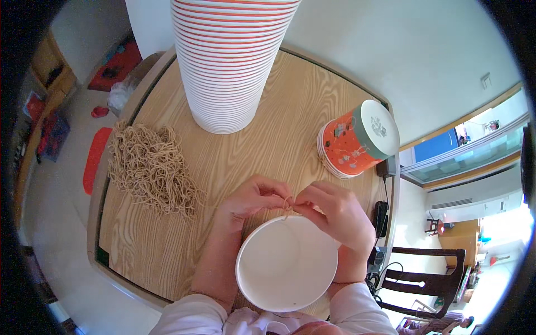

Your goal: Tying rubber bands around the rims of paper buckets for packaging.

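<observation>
Close in front of me a white paper bucket (287, 265) has its open mouth facing up toward me. A short tan cord (286, 210) loops at its far rim. My left hand (254, 198) pinches the cord from the left, with thumb and forefinger closed. From the other side my right hand (339, 215) closes its fingertips on the same cord, nearly touching the left ones. The fingers partly cover the cord, so I cannot tell whether it is knotted. A loose heap of tan cord (153, 167) lies to the left of my left hand.
A tall stack of white buckets (229, 72) with red-orange bands rises at the table's far side. Upside down at the right sits a short stack of orange and green buckets (352, 142). Black adapters (381, 215) and cables line the right edge, near a dark chair (430, 279).
</observation>
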### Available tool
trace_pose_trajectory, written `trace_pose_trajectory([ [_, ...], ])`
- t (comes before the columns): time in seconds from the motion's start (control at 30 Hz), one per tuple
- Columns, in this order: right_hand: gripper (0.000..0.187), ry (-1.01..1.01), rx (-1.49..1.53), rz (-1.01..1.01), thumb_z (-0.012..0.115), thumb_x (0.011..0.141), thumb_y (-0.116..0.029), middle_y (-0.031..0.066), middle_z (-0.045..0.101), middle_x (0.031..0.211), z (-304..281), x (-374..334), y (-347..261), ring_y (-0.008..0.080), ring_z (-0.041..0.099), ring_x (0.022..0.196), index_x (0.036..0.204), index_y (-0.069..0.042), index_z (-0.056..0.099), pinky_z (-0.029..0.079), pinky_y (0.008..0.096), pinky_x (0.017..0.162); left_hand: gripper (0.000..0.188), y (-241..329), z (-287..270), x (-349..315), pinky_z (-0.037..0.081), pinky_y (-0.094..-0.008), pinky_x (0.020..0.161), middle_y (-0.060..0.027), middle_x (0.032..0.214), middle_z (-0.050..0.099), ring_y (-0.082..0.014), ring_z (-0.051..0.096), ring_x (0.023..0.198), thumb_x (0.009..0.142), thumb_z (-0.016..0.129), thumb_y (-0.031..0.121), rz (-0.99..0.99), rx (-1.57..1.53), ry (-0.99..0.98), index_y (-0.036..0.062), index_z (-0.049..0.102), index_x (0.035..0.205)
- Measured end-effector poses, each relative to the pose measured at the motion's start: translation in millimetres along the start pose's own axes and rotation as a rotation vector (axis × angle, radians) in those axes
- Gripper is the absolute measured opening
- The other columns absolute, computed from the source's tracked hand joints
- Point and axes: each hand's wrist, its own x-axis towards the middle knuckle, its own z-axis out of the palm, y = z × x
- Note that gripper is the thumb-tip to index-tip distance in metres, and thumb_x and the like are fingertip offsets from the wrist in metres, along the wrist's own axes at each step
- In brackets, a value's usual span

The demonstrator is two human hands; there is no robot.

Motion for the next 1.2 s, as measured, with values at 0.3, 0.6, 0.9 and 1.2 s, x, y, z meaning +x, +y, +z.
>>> trace_pose_trajectory([
  [0.3, 0.013, -0.063, -0.070, -0.006, 0.073, 0.077, -0.008, 0.0080, 0.061, 0.076, 0.5, 16.1, -6.8, 0.0261, 0.063, 0.070, 0.084, -0.005, 0.062, 0.049, 0.0353, 0.058, 0.009, 0.2, -18.2, 5.3, 0.050, -0.0246, 0.075, -0.0055, 0.085, 0.068, -0.0117, 0.064, 0.082, 0.077, 0.073, -0.002, -0.077, 0.262, -0.026, -0.0006, 0.069, 0.085],
  [0.6, 0.020, -0.094, 0.012, 0.046, 0.072, 0.077, -0.007, 0.0084, 0.062, 0.078, -3.0, 16.6, -4.7, 0.0237, 0.064, 0.071, 0.095, -0.006, 0.064, 0.052, 0.0338, 0.061, 0.009, -3.3, -24.9, 3.0, 0.050, -0.0248, 0.075, -0.0037, 0.082, 0.066, -0.0109, 0.063, 0.081, 0.077, 0.073, -0.001, -0.064, 0.283, -0.068, 0.0010, 0.067, 0.084],
  [0.9, 0.016, -0.093, 0.042, -0.043, 0.072, 0.078, -0.006, 0.0084, 0.062, 0.078, -0.7, 16.8, 4.1, 0.0238, 0.064, 0.071, 0.092, -0.005, 0.065, 0.052, 0.0333, 0.061, 0.011, -5.0, -21.5, 4.5, 0.047, -0.0238, 0.074, -0.0025, 0.086, 0.063, -0.0099, 0.060, 0.082, 0.077, 0.073, 0.002, -0.078, 0.190, -0.098, 0.0004, 0.065, 0.085],
  [1.2, 0.013, -0.097, 0.126, 0.022, 0.072, 0.077, -0.001, 0.0084, 0.062, 0.078, -6.7, 15.5, 9.0, 0.0226, 0.064, 0.070, 0.086, -0.003, 0.063, 0.051, 0.0318, 0.061, 0.013, -7.9, -24.7, 6.5, 0.045, -0.0222, 0.071, -0.0002, 0.085, 0.060, -0.0080, 0.057, 0.079, 0.078, 0.072, 0.007, -0.010, 0.180, -0.117, 0.0027, 0.062, 0.085],
])
